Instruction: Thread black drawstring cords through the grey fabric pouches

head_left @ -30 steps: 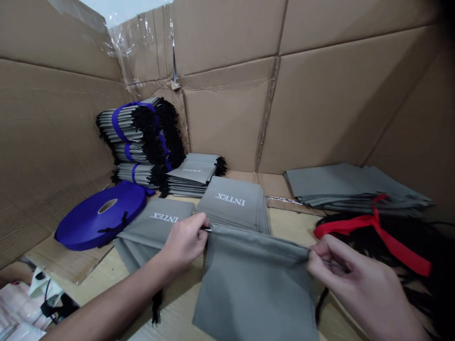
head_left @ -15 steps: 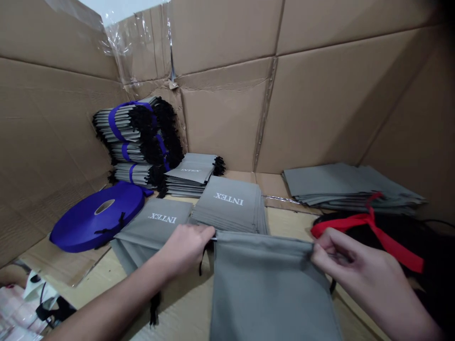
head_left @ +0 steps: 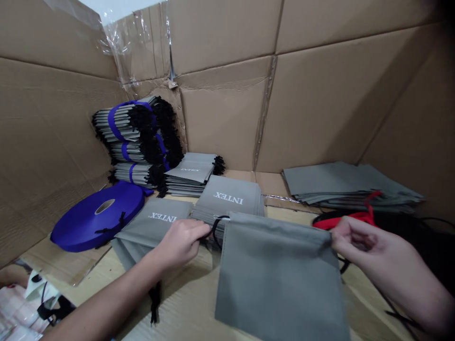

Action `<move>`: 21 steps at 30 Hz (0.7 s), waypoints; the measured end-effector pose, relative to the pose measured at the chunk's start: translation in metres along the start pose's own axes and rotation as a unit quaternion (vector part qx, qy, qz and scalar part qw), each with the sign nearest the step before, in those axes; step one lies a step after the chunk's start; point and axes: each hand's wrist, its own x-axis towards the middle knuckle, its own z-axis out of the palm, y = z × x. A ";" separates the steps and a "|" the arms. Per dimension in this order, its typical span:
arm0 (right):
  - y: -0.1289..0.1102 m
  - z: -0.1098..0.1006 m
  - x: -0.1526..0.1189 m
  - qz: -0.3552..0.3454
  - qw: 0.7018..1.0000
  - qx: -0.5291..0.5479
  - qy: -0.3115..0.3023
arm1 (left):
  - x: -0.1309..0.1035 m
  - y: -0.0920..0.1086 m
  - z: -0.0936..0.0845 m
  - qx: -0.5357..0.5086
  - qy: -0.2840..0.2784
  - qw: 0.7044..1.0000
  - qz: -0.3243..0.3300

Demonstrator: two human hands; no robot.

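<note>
A grey drawstring bag [head_left: 280, 279] hangs in front of me, its top hem nearly level. My right hand [head_left: 369, 251] pinches the hem's right corner. From the left corner a black cord [head_left: 215, 232] comes out in a loop, and my left hand [head_left: 185, 241] grips its end, apart from the cloth. Behind my left forearm lies another grey bag [head_left: 156, 218] marked INTEX, with a black cord tail [head_left: 154, 303] below it. A stack of grey INTEX bags [head_left: 231, 192] sits just beyond the held bag.
A purple ribbon roll [head_left: 121, 201] lies at left. Behind it rise bundles of corded bags [head_left: 124, 128], beside a smaller corded stack [head_left: 190, 170]. Flat grey bags [head_left: 341, 182] lie at back right near a red strip [head_left: 369, 213]. Cardboard walls [head_left: 227, 113] enclose the back.
My left hand has moved off the bag's left corner and drawn the black cord out. The bag has risen and shifted right with my right hand, its lower edge now showing at left.
</note>
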 end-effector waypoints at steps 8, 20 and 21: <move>0.007 0.015 0.003 0.037 0.992 0.088 -0.077 | 0.007 0.019 -0.003 -0.433 0.071 0.888 -0.140; 0.017 0.032 -0.002 0.049 0.984 0.111 -0.130 | 0.008 0.011 0.007 -0.440 0.102 0.870 -0.195; 0.017 0.032 -0.003 0.046 0.984 0.110 -0.129 | 0.008 0.011 0.007 -0.439 0.102 0.870 -0.200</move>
